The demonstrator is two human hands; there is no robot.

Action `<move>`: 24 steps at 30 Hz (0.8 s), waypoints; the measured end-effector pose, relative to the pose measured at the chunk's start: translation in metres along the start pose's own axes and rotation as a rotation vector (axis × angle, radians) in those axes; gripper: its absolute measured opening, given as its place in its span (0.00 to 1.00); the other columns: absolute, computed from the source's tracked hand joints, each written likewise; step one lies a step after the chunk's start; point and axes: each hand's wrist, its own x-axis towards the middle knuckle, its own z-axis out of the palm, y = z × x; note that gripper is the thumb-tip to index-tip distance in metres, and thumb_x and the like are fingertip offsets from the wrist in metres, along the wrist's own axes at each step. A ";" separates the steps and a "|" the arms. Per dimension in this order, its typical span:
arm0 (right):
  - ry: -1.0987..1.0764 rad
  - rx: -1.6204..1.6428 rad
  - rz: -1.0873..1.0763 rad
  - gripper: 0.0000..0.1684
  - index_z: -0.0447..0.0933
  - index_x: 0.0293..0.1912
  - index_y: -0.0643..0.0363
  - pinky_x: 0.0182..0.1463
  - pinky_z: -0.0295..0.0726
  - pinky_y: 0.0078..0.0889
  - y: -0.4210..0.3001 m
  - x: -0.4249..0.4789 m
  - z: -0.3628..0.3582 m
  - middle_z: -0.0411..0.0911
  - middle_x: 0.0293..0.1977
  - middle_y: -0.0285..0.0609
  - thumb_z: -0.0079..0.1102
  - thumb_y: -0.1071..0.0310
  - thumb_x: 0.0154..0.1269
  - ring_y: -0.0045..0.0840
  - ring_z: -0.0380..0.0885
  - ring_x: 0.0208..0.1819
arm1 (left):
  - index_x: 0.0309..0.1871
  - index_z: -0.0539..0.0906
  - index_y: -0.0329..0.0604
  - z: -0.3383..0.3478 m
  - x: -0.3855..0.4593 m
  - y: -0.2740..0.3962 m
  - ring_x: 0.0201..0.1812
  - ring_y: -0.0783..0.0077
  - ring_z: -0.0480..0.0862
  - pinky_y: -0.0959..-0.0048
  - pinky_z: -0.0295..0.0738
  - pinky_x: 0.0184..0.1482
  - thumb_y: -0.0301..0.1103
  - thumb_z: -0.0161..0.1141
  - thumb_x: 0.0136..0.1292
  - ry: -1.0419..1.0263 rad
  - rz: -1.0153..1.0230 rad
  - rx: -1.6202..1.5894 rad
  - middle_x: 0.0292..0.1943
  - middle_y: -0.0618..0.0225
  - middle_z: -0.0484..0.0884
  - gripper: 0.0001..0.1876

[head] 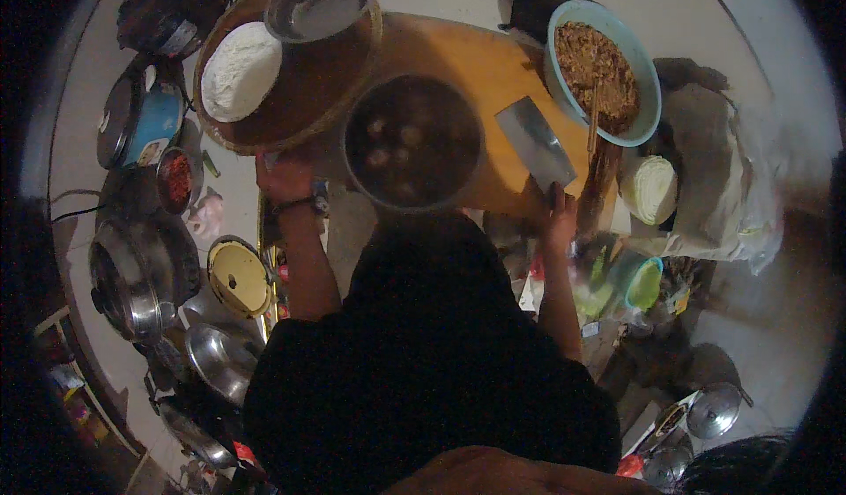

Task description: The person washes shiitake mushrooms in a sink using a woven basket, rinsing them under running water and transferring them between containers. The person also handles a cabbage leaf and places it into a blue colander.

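My right hand point(562, 209) is at the near edge of a wooden board point(472, 52), its fingers on the handle end of a cleaver point(537, 143). The wide metal blade lies tilted over the board. My left hand point(285, 176), blurred, is by the near rim of a large round brown tray point(317, 125); its fingers are unclear. On the tray are a white bowl of flour-like powder point(241, 72) and a metal bowl point(320, 6). Between my hands, a dark round thing point(413, 143) with several pale spots covers part of the board; its kind is unclear.
A light blue basin point(651, 98) of brown minced filling with chopsticks point(593, 115) stands right of the board, near a cut cabbage point(650, 190). Leftward are a small bowl of red food point(175, 181), a metal pot point(129, 280), a yellow lid-like disc point(239, 277) and a metal basin point(225, 363).
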 end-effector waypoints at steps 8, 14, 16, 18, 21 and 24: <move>-0.004 0.220 -0.155 0.22 0.72 0.48 0.55 0.51 0.69 0.38 -0.068 0.019 -0.023 0.69 0.46 0.47 0.59 0.69 0.50 0.41 0.69 0.49 | 0.56 0.69 0.36 -0.079 -0.005 -0.041 0.51 0.55 0.74 0.67 0.68 0.53 0.45 0.57 0.58 0.112 0.388 1.401 0.50 0.53 0.74 0.27; -0.286 0.420 -0.605 0.27 0.70 0.52 0.53 0.49 0.73 0.41 -0.162 0.035 0.021 0.68 0.50 0.49 0.59 0.60 0.51 0.41 0.68 0.52 | 0.57 0.68 0.34 -0.003 -0.036 -0.078 0.48 0.59 0.76 0.68 0.71 0.49 0.43 0.60 0.56 -0.122 0.046 1.781 0.50 0.54 0.74 0.29; -0.271 0.238 -0.801 0.26 0.70 0.52 0.52 0.46 0.76 0.42 -0.188 0.039 0.039 0.68 0.50 0.50 0.58 0.58 0.51 0.43 0.69 0.51 | 0.57 0.67 0.34 -0.020 -0.033 -0.073 0.48 0.61 0.75 0.68 0.72 0.47 0.45 0.59 0.57 -0.114 -0.147 2.045 0.51 0.54 0.73 0.30; -0.286 0.184 -0.742 0.24 0.71 0.50 0.52 0.42 0.77 0.43 -0.200 0.039 0.060 0.68 0.49 0.50 0.57 0.59 0.52 0.45 0.69 0.50 | 0.58 0.67 0.34 -0.032 -0.031 -0.072 0.48 0.62 0.75 0.68 0.72 0.46 0.46 0.57 0.57 -0.062 -0.352 2.073 0.52 0.54 0.72 0.30; -0.445 0.045 -0.709 0.22 0.71 0.50 0.56 0.39 0.78 0.44 -0.216 0.044 0.062 0.69 0.47 0.52 0.53 0.61 0.54 0.46 0.69 0.49 | 0.58 0.67 0.36 -0.036 -0.030 -0.073 0.49 0.62 0.75 0.66 0.74 0.43 0.46 0.55 0.58 0.258 -0.546 1.450 0.54 0.55 0.71 0.29; -0.433 0.055 -0.604 0.21 0.71 0.50 0.55 0.38 0.78 0.43 -0.221 0.049 0.051 0.71 0.42 0.50 0.52 0.62 0.55 0.45 0.72 0.46 | 0.58 0.68 0.38 -0.049 -0.023 -0.070 0.49 0.63 0.74 0.66 0.74 0.43 0.45 0.53 0.60 0.187 -0.498 1.485 0.52 0.59 0.72 0.27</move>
